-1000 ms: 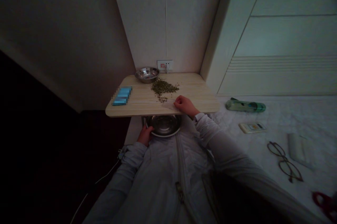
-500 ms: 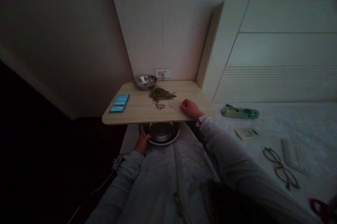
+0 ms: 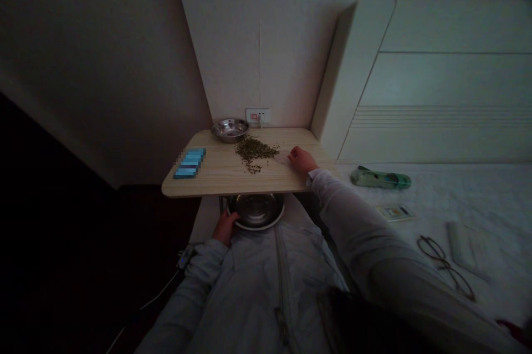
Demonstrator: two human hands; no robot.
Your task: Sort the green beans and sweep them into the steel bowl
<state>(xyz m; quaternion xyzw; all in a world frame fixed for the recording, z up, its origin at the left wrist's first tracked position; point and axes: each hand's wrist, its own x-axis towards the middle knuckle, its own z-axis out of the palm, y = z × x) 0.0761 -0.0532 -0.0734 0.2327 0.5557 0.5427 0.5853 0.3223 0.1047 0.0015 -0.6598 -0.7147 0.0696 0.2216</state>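
Note:
My left hand grips the left rim of a metal bowl in front of my lap, just under the table's near edge. My right hand is closed above the right part of the wooden table. From its fingers a thin, see-through flat piece points left; its exact kind is unclear in the dim light. The piece's tip lies close to the right edge of a spread heap of small green beans or seeds. A few loose ones lie scattered nearer to me.
A second metal bowl stands at the table's back left, a blurred-out phone-like object at the left. On the bed to the right lie a green bottle, a phone, glasses and a pale flat case. A wall socket is behind.
My right hand has moved slightly away from me over the table, bringing the clear piece up beside the heap's right edge. My left hand and the lower bowl stay in place.

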